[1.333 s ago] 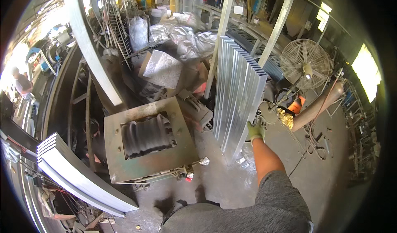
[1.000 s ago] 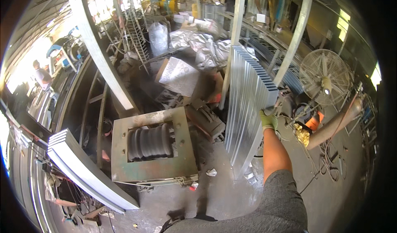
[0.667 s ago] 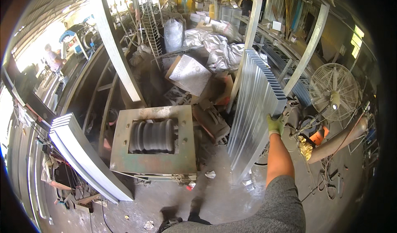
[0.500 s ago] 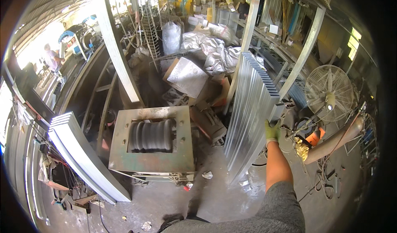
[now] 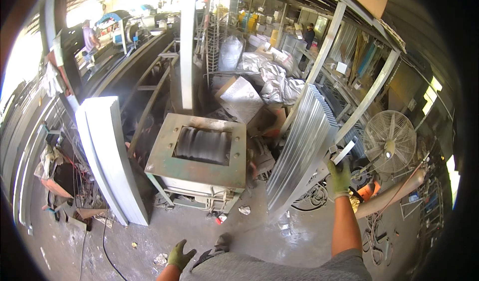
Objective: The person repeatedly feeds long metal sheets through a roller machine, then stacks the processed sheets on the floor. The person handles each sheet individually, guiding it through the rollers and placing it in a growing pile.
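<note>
At the far left of the workshop we see a stack of long pale metal profiles (image 5: 107,156) leaning on the floor, and just beside it to the right a green steel roller machine (image 5: 199,156) with ribbed rollers showing through its open top. Low in the view, near our knees, our left hand (image 5: 179,255) in an olive glove hangs free with its fingers spread wide, its grip holding nothing. Further right stands a bundle of corrugated metal sheets (image 5: 304,141), upright on the concrete floor (image 5: 279,236) and tilted against a slanted steel post (image 5: 319,64). Our right hand (image 5: 340,177), also gloved, has its grip closed on the right edge of those sheets, arm stretched forward. Beyond it, well to the right, stands a round pedestal fan (image 5: 389,141)
</note>
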`<action>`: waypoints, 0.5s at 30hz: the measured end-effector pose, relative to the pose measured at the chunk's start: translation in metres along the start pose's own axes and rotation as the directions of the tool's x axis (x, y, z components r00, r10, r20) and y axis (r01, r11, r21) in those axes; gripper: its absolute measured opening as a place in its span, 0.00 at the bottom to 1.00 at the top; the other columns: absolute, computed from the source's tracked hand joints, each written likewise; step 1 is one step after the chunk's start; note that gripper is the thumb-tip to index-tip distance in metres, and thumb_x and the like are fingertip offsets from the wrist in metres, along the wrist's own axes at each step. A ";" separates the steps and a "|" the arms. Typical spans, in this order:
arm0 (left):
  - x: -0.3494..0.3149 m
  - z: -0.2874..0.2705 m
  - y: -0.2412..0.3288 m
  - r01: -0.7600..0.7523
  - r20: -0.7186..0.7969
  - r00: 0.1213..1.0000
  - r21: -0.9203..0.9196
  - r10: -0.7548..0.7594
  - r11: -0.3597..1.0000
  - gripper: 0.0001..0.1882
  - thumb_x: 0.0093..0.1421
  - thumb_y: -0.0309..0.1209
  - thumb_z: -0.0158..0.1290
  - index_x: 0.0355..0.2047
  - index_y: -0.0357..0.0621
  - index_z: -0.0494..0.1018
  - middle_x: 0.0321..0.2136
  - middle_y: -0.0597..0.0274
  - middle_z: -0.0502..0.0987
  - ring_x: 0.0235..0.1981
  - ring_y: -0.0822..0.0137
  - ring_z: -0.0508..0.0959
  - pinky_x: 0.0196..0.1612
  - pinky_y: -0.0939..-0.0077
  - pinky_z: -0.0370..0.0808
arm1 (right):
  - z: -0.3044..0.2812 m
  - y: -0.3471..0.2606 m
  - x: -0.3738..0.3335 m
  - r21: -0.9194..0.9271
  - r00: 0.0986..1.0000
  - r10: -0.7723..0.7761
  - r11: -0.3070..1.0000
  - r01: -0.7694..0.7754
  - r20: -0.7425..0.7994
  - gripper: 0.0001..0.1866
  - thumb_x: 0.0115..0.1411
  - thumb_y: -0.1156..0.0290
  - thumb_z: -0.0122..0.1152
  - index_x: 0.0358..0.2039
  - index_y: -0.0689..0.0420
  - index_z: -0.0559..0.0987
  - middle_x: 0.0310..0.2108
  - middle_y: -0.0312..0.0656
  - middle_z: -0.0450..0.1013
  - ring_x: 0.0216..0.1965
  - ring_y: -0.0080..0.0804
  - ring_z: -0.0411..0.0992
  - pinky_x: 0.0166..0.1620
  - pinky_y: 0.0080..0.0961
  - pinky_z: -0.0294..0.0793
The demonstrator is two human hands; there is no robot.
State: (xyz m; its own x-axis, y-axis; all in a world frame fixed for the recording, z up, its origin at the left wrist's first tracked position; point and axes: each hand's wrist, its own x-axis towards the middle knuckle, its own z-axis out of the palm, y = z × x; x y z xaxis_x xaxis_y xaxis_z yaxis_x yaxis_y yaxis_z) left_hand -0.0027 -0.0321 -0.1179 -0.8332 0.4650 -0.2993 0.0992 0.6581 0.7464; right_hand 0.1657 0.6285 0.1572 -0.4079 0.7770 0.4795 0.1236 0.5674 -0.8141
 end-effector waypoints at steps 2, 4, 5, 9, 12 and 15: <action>-0.002 0.000 0.009 -0.144 0.019 0.989 0.047 0.143 0.988 0.51 0.55 0.55 0.74 0.71 0.39 0.69 0.68 0.40 0.75 0.70 0.42 0.73 0.71 0.53 0.72 | 0.022 -0.042 -0.017 0.250 0.998 0.049 0.966 -0.056 0.033 0.30 0.65 0.57 0.76 0.59 0.65 0.79 0.51 0.42 0.81 0.50 0.36 0.78 0.55 0.34 0.77; -0.007 0.000 0.005 -0.219 0.009 0.975 0.134 0.220 0.966 0.56 0.52 0.57 0.75 0.73 0.39 0.66 0.70 0.41 0.72 0.72 0.42 0.70 0.73 0.51 0.69 | 0.039 -0.082 -0.029 0.132 0.978 -0.136 0.985 0.115 0.161 0.25 0.70 0.58 0.69 0.58 0.64 0.80 0.50 0.36 0.80 0.49 0.26 0.75 0.54 0.28 0.75; -0.013 0.000 -0.001 -0.271 0.004 0.962 0.173 0.274 0.947 0.58 0.50 0.58 0.76 0.74 0.39 0.65 0.71 0.42 0.71 0.73 0.42 0.68 0.75 0.51 0.67 | 0.054 -0.097 -0.042 0.231 0.986 -0.024 0.973 -0.015 0.164 0.24 0.69 0.57 0.71 0.55 0.62 0.82 0.48 0.34 0.79 0.47 0.25 0.75 0.52 0.27 0.75; -0.043 -0.017 -0.049 -0.184 -0.077 0.975 0.258 0.210 0.948 0.66 0.44 0.59 0.78 0.75 0.36 0.61 0.72 0.41 0.70 0.74 0.38 0.66 0.77 0.48 0.61 | 0.101 -0.144 -0.089 0.443 0.958 0.149 0.862 -0.248 0.247 0.27 0.67 0.51 0.72 0.56 0.60 0.82 0.46 0.33 0.79 0.45 0.25 0.76 0.50 0.26 0.76; -0.083 -0.041 -0.093 -0.214 -0.200 0.944 0.234 0.263 0.948 0.50 0.51 0.45 0.76 0.71 0.43 0.68 0.62 0.42 0.80 0.60 0.38 0.80 0.64 0.48 0.77 | 0.132 -0.171 -0.117 0.508 0.877 0.340 0.719 -0.475 0.339 0.26 0.66 0.50 0.72 0.57 0.54 0.83 0.49 0.36 0.81 0.47 0.30 0.79 0.50 0.34 0.81; -0.125 -0.061 -0.114 -0.171 -0.210 0.952 0.247 0.225 0.954 0.31 0.57 0.36 0.71 0.61 0.54 0.78 0.57 0.52 0.84 0.55 0.44 0.84 0.55 0.49 0.83 | 0.169 -0.186 -0.133 0.524 0.826 0.279 0.663 -0.535 0.489 0.31 0.67 0.44 0.70 0.61 0.52 0.81 0.52 0.38 0.80 0.53 0.33 0.78 0.57 0.38 0.78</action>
State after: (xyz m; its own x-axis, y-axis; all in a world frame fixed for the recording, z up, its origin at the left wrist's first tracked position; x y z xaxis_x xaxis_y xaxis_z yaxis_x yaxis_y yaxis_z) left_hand 0.0570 -0.2014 -0.1293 -0.8846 0.4662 0.0076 0.3714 0.6947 0.6160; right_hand 0.0437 0.3738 0.1897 -0.7452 0.6668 0.0083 -0.1736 -0.1819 -0.9679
